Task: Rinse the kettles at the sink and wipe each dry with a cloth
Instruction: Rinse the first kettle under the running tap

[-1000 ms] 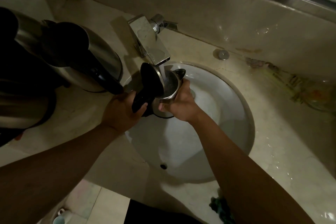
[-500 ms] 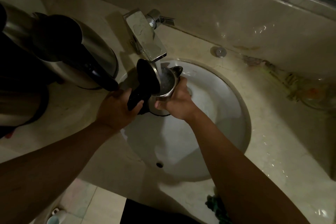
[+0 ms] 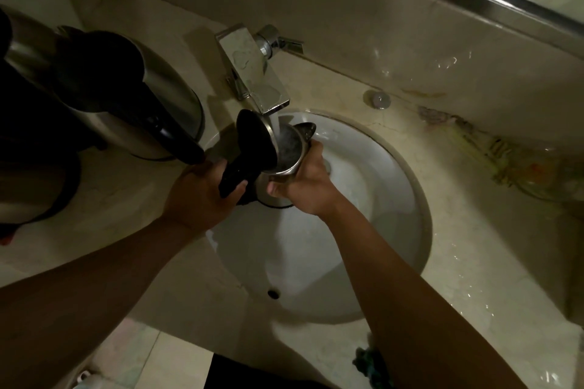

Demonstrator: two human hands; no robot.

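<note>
The single head-worn camera looks steeply down, close above the sink (image 3: 395,174) and counter (image 3: 474,262), facing the back wall (image 3: 347,19).

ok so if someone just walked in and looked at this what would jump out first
First the small steel kettle held over the white sink, lid up, with water from the tap running into it. The left hand grips its black handle and the right hand wraps its body. Next, a bigger kettle stands on the counter at left, and a dark green cloth lies at the counter's near edge.
</note>
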